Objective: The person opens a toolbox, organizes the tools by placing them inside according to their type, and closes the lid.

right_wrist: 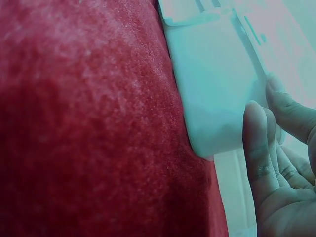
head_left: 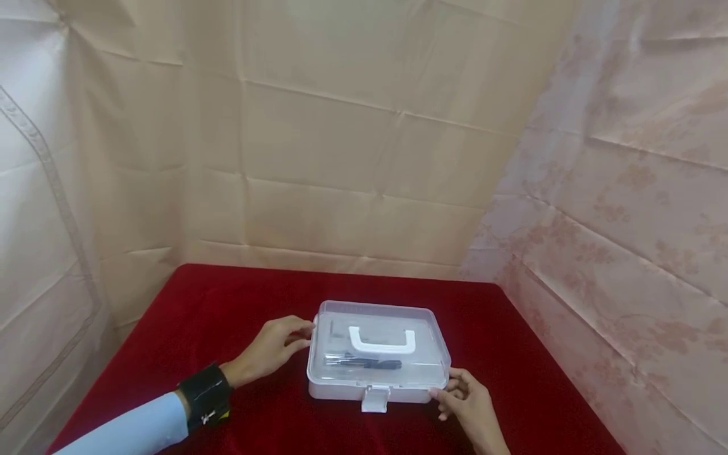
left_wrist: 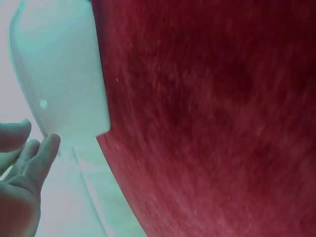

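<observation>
A white plastic storage box (head_left: pixel 341 391) with a clear lid (head_left: pixel 364 316) sits on the red cloth. The lid is down, and a white carry handle (head_left: pixel 382 347) is on top. Its front latch (head_left: pixel 375 400) hangs flipped outward. Dark slender items (head_left: pixel 364 362) show through the lid. My left hand (head_left: pixel 272 347) is at the box's left side, fingertips right at the edge and fingers fairly straight. At the front right corner, my right hand (head_left: pixel 467 402) pinches the lid's edge, with the thumb (right_wrist: pixel 284 101) at the front and fingers along the side.
Red velvety cloth (head_left: pixel 239 297) covers the table. Beige curtain fabric (head_left: pixel 318 158) hangs behind it, and patterned pink fabric (head_left: pixel 625 221) closes off the right. A black band (head_left: pixel 206 395) wraps my left wrist.
</observation>
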The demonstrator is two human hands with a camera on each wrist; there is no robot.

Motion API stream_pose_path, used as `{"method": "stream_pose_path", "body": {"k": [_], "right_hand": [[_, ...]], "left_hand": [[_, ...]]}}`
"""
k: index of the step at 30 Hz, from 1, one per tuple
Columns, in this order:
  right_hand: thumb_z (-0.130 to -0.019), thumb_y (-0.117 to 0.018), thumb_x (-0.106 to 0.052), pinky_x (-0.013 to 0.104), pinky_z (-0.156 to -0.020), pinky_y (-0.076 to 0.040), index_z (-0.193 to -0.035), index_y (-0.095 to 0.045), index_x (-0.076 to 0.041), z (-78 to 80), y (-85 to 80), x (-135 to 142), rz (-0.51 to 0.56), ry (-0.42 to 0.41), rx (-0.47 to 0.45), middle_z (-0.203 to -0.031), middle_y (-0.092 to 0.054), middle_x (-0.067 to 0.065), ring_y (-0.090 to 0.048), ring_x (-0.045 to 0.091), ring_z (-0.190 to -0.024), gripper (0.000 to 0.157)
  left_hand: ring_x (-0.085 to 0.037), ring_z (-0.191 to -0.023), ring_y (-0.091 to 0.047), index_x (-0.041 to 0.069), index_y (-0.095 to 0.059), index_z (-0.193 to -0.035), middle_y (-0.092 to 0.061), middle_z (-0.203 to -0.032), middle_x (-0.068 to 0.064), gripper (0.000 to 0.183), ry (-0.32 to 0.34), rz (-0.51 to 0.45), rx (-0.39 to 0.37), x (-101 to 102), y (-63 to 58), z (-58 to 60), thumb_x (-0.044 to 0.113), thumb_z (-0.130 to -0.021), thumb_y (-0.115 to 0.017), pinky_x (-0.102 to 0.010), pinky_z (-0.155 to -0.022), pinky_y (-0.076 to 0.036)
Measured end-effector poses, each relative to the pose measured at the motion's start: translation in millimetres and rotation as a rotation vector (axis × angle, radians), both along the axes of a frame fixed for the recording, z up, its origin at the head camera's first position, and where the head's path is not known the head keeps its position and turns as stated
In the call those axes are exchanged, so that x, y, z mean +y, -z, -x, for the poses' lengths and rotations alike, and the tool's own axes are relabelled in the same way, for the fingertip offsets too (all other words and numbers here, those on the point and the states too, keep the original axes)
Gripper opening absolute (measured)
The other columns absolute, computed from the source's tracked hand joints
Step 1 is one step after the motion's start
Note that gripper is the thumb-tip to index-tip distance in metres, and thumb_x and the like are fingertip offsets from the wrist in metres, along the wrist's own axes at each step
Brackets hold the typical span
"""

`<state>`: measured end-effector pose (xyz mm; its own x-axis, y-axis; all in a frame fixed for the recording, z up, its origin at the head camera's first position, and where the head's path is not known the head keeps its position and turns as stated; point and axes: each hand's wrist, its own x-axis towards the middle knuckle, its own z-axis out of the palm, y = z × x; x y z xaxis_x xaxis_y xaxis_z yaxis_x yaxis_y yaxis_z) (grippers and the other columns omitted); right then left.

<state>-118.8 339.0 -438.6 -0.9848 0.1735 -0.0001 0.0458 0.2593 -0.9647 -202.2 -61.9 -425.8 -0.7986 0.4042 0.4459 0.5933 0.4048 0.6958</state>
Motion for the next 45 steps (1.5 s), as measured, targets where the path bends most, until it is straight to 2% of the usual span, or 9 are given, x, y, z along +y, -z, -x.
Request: {"method": "stream_pose_path", "body": {"k": [8,14,19,24,28,31,34,38,45], "right_hand": [[-0.073,-0.084,-0.016,0.039,-0.056,-0.053,-0.136,-0.051,-0.005,0.4,1.0,-1.4,-0.008,-0.022,0.034,-0.086,-0.061,0.018,-0.060,0.022,-0.060,0.072],[-0.073,-0.083,-0.014,0.039,-0.054,-0.053,-0.141,-0.047,-0.003,-0.7,1.3,-0.5,-0.065,-0.072,0.078,-0.084,-0.060,0.016,-0.061,0.021,-0.059,0.077],[-0.078,-0.080,-0.029,0.036,-0.056,-0.053,-0.133,-0.054,0.002,-1.2,0.0,-1.6,-0.148,-0.024,0.034,-0.085,-0.061,0.013,-0.062,0.023,-0.059,0.068],[-0.080,-0.079,-0.032,0.036,-0.057,-0.053,-0.136,-0.053,0.005,-2.1,-2.9,-3.5,-0.143,-0.003,-0.009,-0.087,-0.061,0.013,-0.064,0.025,-0.061,0.071],[-0.081,-0.078,-0.033,0.036,-0.057,-0.053,-0.135,-0.053,0.005,-3.2,-6.9,-4.2,-0.161,-0.018,-0.019,-0.087,-0.061,0.012,-0.063,0.024,-0.061,0.071],[-0.082,-0.075,-0.039,0.036,-0.055,-0.053,-0.125,-0.059,0.004,-5.7,-7.8,-6.9,-0.187,-0.022,-0.052,-0.084,-0.063,0.012,-0.063,0.024,-0.059,0.062],[-0.084,-0.072,-0.045,0.035,-0.053,-0.052,-0.108,-0.064,0.003,-10.7,-7.3,-9.3,-0.238,-0.037,-0.098,-0.080,-0.065,0.010,-0.061,0.022,-0.056,0.054],[-0.087,-0.068,-0.049,0.034,-0.051,-0.052,-0.096,-0.065,0.002,-16.3,-6.0,-11.7,-0.290,-0.158,-0.163,-0.076,-0.065,0.007,-0.060,0.018,-0.054,0.052],[-0.092,-0.067,-0.033,0.038,-0.054,-0.053,-0.113,-0.066,0.005,-10.3,0.0,-33.5,-0.165,-0.451,-0.195,-0.084,-0.065,0.010,-0.061,0.018,-0.058,0.044]], "left_hand": [[-0.010,-0.104,-0.063,0.008,-0.066,-0.124,-0.065,-0.117,-0.002,0.029,-0.069,0.060,-0.056,3.2,-9.0,-19.0,0.017,-0.096,-0.062,-0.025,-0.084,-0.049],[-0.018,-0.110,-0.062,0.006,-0.053,-0.140,-0.059,-0.131,-0.006,0.057,0.032,0.039,-0.237,2.3,-10.5,-35.4,0.042,-0.096,-0.058,-0.030,-0.085,-0.050],[-0.016,-0.104,-0.064,0.003,-0.047,-0.143,-0.057,-0.131,-0.009,0.075,0.101,0.025,-0.288,5.9,-7.1,-39.0,0.044,-0.086,-0.070,-0.027,-0.081,-0.051],[-0.016,-0.103,-0.065,0.002,-0.044,-0.145,-0.056,-0.133,-0.012,0.077,0.095,0.025,-0.273,7.0,-6.3,-40.2,0.040,-0.084,-0.073,-0.027,-0.080,-0.051],[-0.020,-0.107,-0.063,0.015,-0.026,-0.156,-0.048,-0.140,-0.012,0.088,0.117,0.042,-0.205,8.0,-10.0,-40.4,0.032,-0.084,-0.075,-0.028,-0.080,-0.051],[-0.021,-0.113,-0.058,0.029,-0.023,-0.158,-0.036,-0.151,-0.013,0.089,0.152,0.082,-0.131,9.6,-12.3,-40.6,0.027,-0.085,-0.075,-0.030,-0.082,-0.051],[-0.022,-0.117,-0.054,0.032,-0.030,-0.155,-0.033,-0.153,-0.011,0.085,0.161,0.111,-0.096,11.0,-11.3,-42.9,0.027,-0.084,-0.076,-0.032,-0.084,-0.050],[-0.019,-0.115,-0.055,0.028,-0.030,-0.156,-0.038,-0.150,-0.004,0.088,0.148,0.090,-0.098,11.7,-9.3,-47.1,0.027,-0.081,-0.078,-0.033,-0.086,-0.049],[-0.012,-0.114,-0.056,0.034,-0.029,-0.154,-0.043,-0.146,0.007,0.091,0.088,0.098,-0.053,14.2,-11.2,-46.5,0.028,-0.079,-0.080,-0.033,-0.089,-0.047]]}}
